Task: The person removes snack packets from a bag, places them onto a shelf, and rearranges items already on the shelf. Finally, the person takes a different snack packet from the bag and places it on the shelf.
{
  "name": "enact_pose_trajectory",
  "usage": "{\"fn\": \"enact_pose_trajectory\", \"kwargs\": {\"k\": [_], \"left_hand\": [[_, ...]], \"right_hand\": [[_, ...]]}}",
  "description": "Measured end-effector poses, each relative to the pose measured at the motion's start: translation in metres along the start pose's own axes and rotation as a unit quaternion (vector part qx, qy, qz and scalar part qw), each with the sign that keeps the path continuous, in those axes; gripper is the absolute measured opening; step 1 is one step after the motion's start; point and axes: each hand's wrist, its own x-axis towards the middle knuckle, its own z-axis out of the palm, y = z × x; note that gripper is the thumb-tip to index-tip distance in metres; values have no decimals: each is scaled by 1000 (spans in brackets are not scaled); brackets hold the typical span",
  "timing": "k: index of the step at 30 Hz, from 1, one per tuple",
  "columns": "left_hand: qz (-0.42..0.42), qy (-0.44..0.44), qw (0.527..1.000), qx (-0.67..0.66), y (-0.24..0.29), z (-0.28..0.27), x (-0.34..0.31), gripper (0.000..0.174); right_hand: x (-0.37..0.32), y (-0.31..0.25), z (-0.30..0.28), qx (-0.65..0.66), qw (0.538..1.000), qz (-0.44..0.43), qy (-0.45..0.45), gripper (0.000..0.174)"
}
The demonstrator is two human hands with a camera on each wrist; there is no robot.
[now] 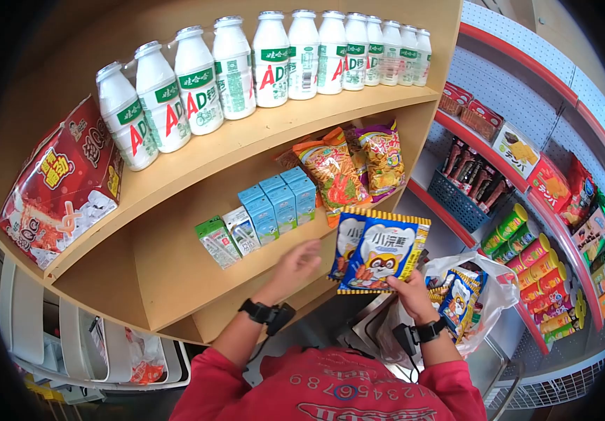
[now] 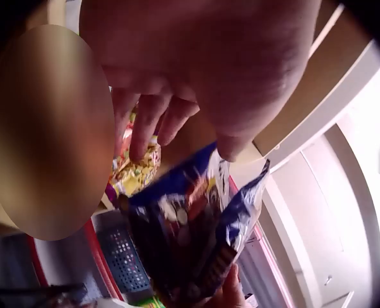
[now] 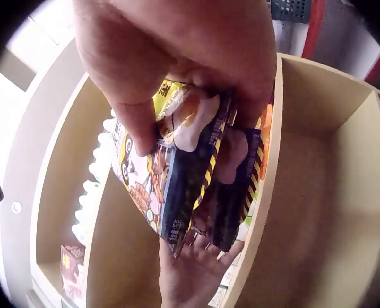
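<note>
My right hand (image 1: 414, 295) grips two blue and white snack bags (image 1: 388, 254) with a cartoon animal on the front, its thumb lying over the near one. The two bags overlap and hang side by side in the right wrist view, under the right hand (image 3: 177, 45). To the left of them, in front of the shelf, my left hand (image 1: 294, 270) holds nothing. In the left wrist view its fingers (image 2: 153, 119) reach down above the bags (image 2: 183, 224).
Small blue cartons (image 1: 267, 210) and orange and purple snack bags (image 1: 334, 172) stand on the middle shelf. White bottles (image 1: 272, 59) and a red box (image 1: 64, 186) line the top shelf. More blue bags fill a plastic bag (image 1: 502, 298) at right, beside a rack with red edges (image 1: 520, 175).
</note>
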Motion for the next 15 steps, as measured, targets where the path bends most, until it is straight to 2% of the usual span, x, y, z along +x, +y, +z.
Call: {"fn": "enact_pose_trajectory", "kwargs": {"k": [1, 3, 4, 6, 9, 13, 15], "left_hand": [[0, 4, 1000, 1, 1, 10, -2, 36], [-89, -90, 973, -194, 1, 25, -8, 33], [-89, -87, 973, -194, -3, 28, -9, 33], [-104, -99, 950, -276, -14, 30, -10, 30], [-117, -95, 956, -253, -19, 25, -17, 29], [-112, -27, 957, -267, 2, 7, -23, 29], [-42, 52, 968, -240, 15, -20, -28, 28]], "right_hand": [[1, 2, 6, -9, 1000, 5, -6, 29], [2, 11, 11, -23, 999, 24, -21, 29], [1, 12, 13, -19, 999, 32, -27, 29], [-2, 11, 15, -15, 998, 42, -36, 30], [-6, 14, 16, -20, 997, 51, -53, 31], [-6, 23, 9, -5, 999, 31, -7, 34], [-8, 18, 6, 28, 999, 13, 13, 37]]}}
